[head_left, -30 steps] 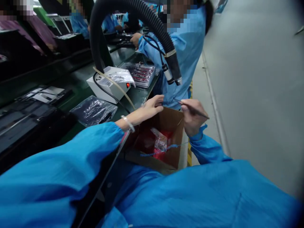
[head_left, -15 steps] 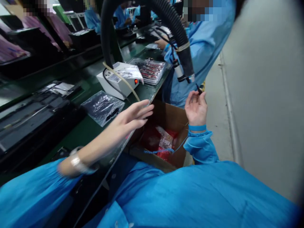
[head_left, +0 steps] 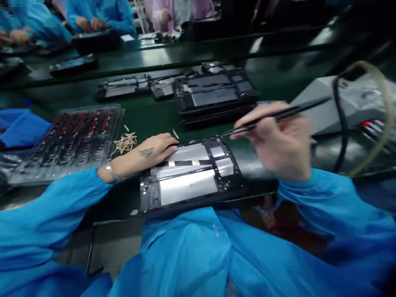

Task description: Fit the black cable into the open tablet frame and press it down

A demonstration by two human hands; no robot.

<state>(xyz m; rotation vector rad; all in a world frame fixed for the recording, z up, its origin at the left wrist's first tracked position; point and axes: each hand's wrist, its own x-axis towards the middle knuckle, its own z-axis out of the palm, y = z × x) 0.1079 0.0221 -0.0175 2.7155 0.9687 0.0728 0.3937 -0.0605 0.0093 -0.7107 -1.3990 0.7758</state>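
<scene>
The opened black tablet chassis with silver panels (head_left: 188, 175) is lying at the near edge of the green workbench (head_left: 148, 117). The left hand (head_left: 148, 153), fingers loosely curled, is resting on the chassis's far left corner. The right hand (head_left: 278, 140) is pinching thin black tweezers (head_left: 272, 117), whose tip is hovering over the chassis's far right corner. One chassis and one pair of tweezers are showing here.

Left hand (head_left: 148, 153) flat, palm down, fingers stretched toward the right, resting on the left upper corner of the open tablet (head_left: 188, 175). Right hand (head_left: 278, 140) raised above its right upper corner, fingers pinched on tweezers (head_left: 272, 117).
</scene>
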